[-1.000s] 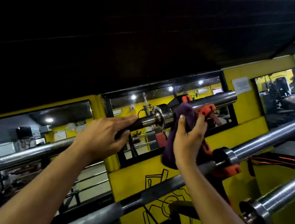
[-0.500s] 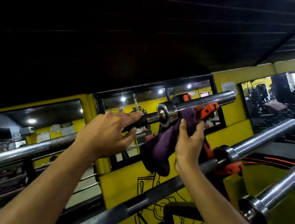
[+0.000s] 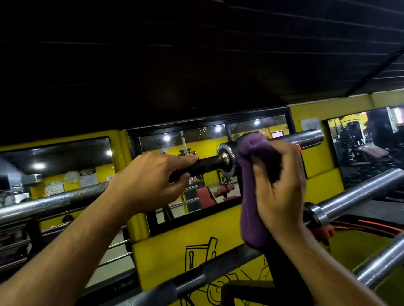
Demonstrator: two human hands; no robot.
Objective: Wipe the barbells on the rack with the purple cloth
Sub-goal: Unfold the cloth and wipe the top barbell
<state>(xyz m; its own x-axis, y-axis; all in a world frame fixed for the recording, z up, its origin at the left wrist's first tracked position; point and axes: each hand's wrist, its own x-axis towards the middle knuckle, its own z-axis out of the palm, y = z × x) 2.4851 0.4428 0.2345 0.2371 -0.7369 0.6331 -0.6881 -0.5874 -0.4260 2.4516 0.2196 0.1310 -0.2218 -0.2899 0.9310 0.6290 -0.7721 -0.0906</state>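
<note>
Left hand (image 3: 150, 181) grip grasping top barbell (image 3: 55, 203) shaft; right hand (image 3: 280, 190) grip clenched around purple cloth (image 3: 250, 163) at its sleeve.

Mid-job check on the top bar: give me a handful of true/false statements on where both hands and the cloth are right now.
1. The left hand grips the dark shaft of the top barbell. True.
2. The purple cloth lies on the floor. False: the right hand holds it against the top barbell's sleeve, beside the collar.
3. The right hand is empty. False: it grips the cloth.
4. A lower barbell sits on the rack below. True.
</note>
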